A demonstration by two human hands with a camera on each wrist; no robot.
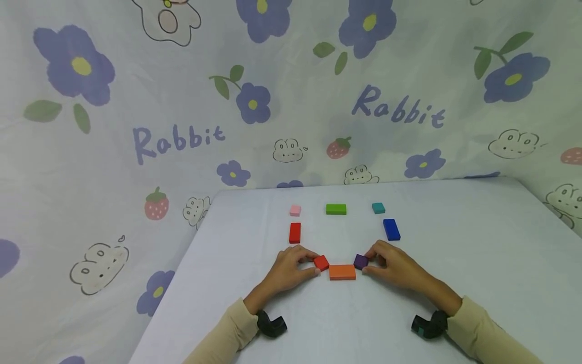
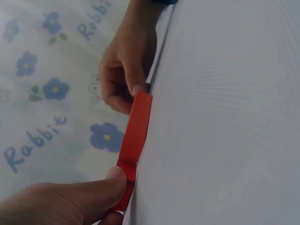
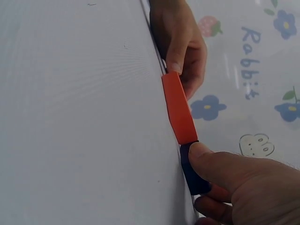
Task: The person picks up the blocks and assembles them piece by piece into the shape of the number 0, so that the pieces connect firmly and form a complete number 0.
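Observation:
My left hand [image 1: 289,267] pinches a small red square block [image 1: 321,263] between thumb and fingers, right at the left end of an orange rectangular block [image 1: 342,272]. At that block's other end, my right hand [image 1: 394,264] pinches a small dark purple square block [image 1: 361,261]. Both small blocks sit turned at an angle on the white table. In the left wrist view the red block [image 2: 125,171] meets the orange block's end. The right wrist view has the purple block [image 3: 191,171] against the opposite end, with the thumb pressed on its near face.
Beyond my hands lie a red rectangular block [image 1: 295,233] on the left and a blue one [image 1: 391,229] on the right. Farther back are a pink square block [image 1: 295,211], a green rectangular block [image 1: 336,209] and a teal square block [image 1: 378,208]. A patterned cloth [image 1: 291,101] hangs behind the table.

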